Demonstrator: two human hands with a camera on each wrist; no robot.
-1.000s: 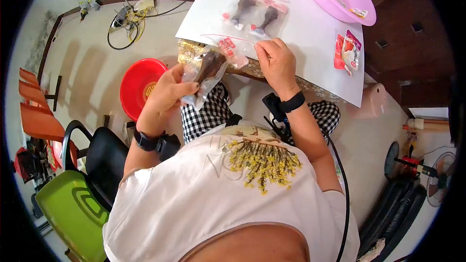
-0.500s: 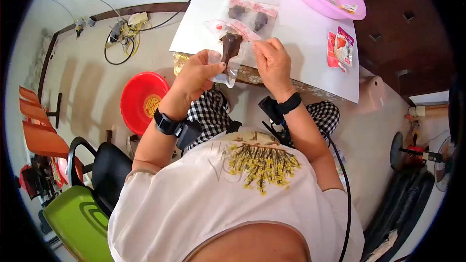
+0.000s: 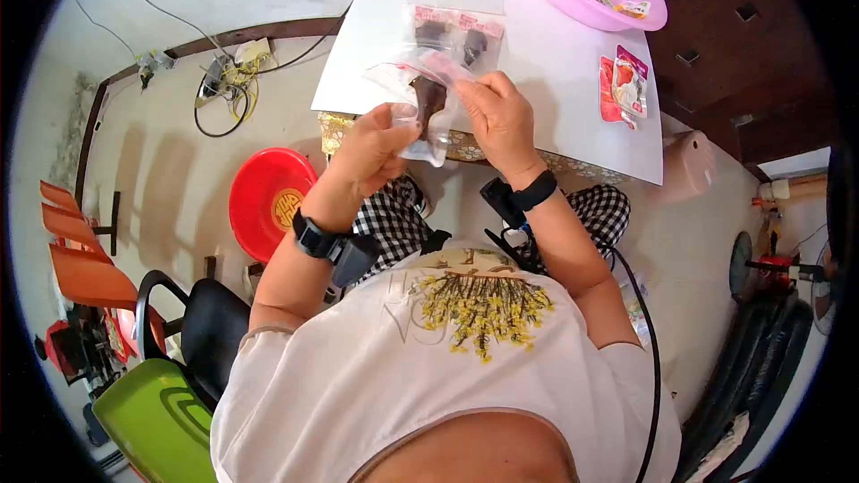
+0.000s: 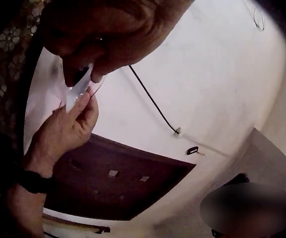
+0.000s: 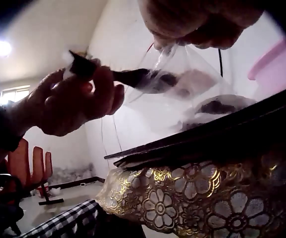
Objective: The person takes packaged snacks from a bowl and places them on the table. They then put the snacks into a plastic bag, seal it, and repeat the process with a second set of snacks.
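Observation:
My left hand (image 3: 371, 148) grips a dark drumstick (image 3: 429, 100) sealed in a clear packet, thumb on top. The meaty end points away from me, over the table's front edge. A clear bag (image 5: 190, 59) with a red line along its mouth is pinched between the thumb and fingers of my right hand (image 3: 501, 121). In the right wrist view the drumstick's far end shows through this film. Two more dark drumsticks (image 3: 472, 45) lie on the table beyond, under clear plastic with pink print. The left wrist view shows both hands close together at the packet (image 4: 78, 94).
A pink basin (image 3: 653, 13) with small packets stands at the back right of the white table (image 3: 564, 80). Red and purple pouches (image 3: 626, 85) lie near the right edge. On the floor sit a red basin (image 3: 255, 215) and, left, a black chair (image 3: 215, 322).
My left hand has carried the packed drumstick forward and to the right, from over my lap to the bag's mouth. The right hand keeps its pinch on the bag, shifting slightly.

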